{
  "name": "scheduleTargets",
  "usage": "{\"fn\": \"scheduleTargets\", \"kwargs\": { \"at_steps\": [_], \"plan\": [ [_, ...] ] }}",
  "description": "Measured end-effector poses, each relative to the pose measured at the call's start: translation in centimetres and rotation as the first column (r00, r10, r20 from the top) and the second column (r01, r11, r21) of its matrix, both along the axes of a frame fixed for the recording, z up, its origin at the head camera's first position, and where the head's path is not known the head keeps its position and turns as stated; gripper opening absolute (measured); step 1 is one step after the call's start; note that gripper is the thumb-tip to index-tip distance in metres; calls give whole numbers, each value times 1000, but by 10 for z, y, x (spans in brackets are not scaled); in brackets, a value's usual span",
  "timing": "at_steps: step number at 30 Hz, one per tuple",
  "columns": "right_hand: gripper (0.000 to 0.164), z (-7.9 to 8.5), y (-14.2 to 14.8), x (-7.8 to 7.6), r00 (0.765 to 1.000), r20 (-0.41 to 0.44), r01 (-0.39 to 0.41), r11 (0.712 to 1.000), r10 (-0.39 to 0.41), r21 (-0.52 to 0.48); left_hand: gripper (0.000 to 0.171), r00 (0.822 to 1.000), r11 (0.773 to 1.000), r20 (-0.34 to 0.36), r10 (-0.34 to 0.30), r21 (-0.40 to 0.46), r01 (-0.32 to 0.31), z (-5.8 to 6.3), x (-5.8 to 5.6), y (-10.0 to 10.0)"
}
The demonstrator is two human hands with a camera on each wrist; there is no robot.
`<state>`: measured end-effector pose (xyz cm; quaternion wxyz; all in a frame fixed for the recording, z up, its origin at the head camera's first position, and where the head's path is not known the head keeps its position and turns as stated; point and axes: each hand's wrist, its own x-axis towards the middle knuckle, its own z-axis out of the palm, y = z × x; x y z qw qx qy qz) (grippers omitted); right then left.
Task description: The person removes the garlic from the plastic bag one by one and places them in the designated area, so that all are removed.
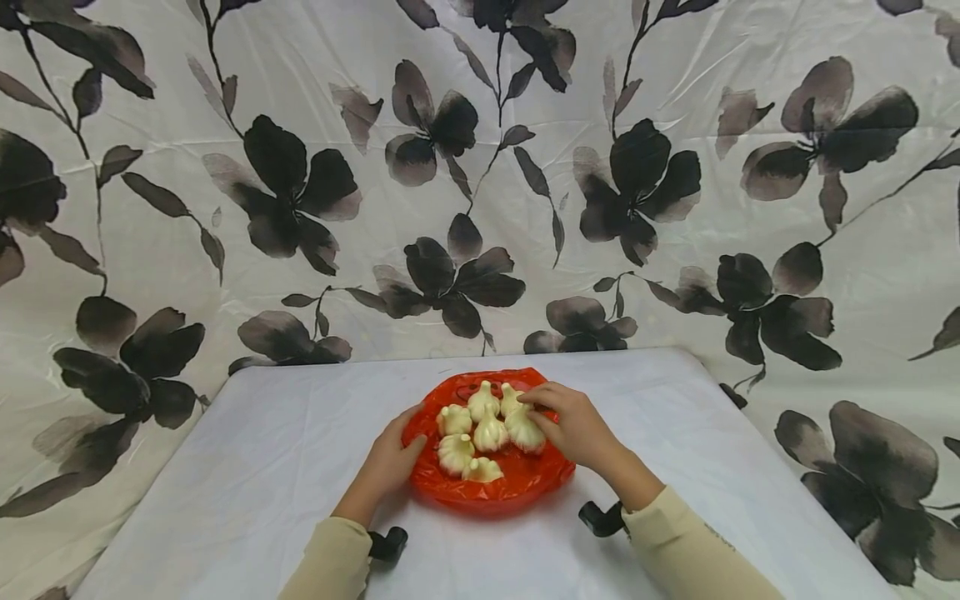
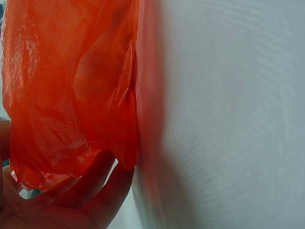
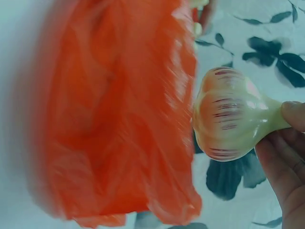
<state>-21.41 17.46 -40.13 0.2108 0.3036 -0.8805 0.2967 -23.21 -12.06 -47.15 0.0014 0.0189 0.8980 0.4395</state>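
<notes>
A red plastic bag point(image 1: 480, 500), spread into a round shape, holds several pale garlic bulbs point(image 1: 454, 454). My left hand point(image 1: 386, 458) grips the bag's left side, the thumb over its rim and the fingers outside. In the left wrist view, the fingers point(image 2: 107, 191) lie against the crinkled plastic point(image 2: 62, 90). At the right side of the bag, my right hand point(image 1: 585, 425) pinches one garlic bulb point(image 3: 228, 114) by its stem between thumb and fingers. This bulb has purple streaks and appears above the rim in the right wrist view.
The bag sits on a table with a white cloth point(image 1: 262, 467). Behind the table hangs a pale curtain point(image 1: 540, 250) with dark flowers. A black wrist-worn piece point(image 1: 388, 544) shows by the left cuff, and another point(image 1: 600, 518) by the right cuff.
</notes>
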Motion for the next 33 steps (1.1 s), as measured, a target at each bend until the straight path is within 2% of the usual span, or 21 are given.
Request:
{"fn": "scheduleTargets", "kwargs": {
  "at_steps": [11,17,27,33],
  "plan": [
    [24,20,19,-10,999,-15,35,996,-36,-87,54,1000,1000,8,3,-3,-3,0,-2,-2],
    [24,27,38,-18,995,-17,92,989,-94,-112,54,1000,1000,0,-8,9,8,3,0,0],
    [24,31,70,-30,985,-26,164,978,-169,-128,54,999,1000,-28,-23,-4,23,5,2,2],
    [25,29,88,-36,977,-15,208,971,-211,-115,54,1000,1000,-22,-23,4,23,4,2,2]
  ]
}}
